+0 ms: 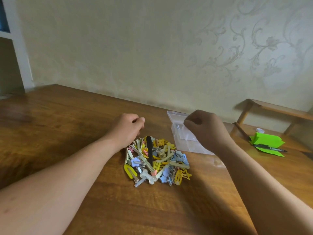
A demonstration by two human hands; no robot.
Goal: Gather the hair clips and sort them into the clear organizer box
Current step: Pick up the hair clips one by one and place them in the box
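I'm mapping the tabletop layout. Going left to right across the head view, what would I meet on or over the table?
Left hand → heap of multicoloured hair clips → clear plastic organizer box → bright green folded paper with a black pen on it.

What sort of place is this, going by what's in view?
Most likely a room in a home, perhaps a dining or living room: floral patterned wallpaper, a polished wooden table, and a pile of colourful hair clips beside a clear organizer box.
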